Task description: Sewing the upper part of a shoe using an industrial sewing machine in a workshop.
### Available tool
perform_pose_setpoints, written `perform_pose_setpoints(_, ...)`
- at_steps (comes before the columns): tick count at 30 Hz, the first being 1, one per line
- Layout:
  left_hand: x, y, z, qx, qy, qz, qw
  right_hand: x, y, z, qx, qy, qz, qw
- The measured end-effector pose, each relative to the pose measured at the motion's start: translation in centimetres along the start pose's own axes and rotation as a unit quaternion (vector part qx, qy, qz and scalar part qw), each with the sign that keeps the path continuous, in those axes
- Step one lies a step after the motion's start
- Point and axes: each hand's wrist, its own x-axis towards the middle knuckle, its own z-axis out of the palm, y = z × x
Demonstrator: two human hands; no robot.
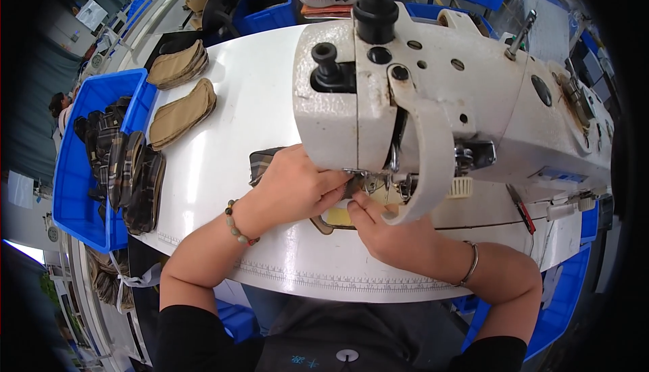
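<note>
A white industrial sewing machine (324, 125) stands over the table at right of centre. My left hand (291, 183) is closed beside the presser foot, its fingertips pinching a dark fabric piece (350, 187). From the other side my right hand (392, 237) meets it, thumb and forefinger closed on the same fabric's near edge. Dark patterned cloth (261, 166) shows behind my left hand; whether it belongs to the same piece is hidden. A yellow patch (339, 218) and a curved tan-and-dark edge (322, 226) show between my hands on the table.
Two stacks of tan sole-shaped pieces, a nearer stack (181, 114) and a farther stack (177, 64), lie at left. Beside them a blue crate (76, 210) holds dark patterned pieces. Red-handled snips (522, 211) lie right of the machine. A ruler strip (318, 281) follows the table's front.
</note>
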Motion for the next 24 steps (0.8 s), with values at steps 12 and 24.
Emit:
perform_pose_setpoints(12, 0.1, 0.6, 0.2, 0.056, -0.031, 0.025, 0.998, 0.4, 0.0, 1.0, 0.064, 0.013, -0.020, 0.998)
perform_pose_setpoints(24, -0.2, 0.7, 0.2, 0.072, -0.047, 0.071, 0.994, 0.5, 0.3, 0.3, 0.041, 0.018, -0.021, 0.999)
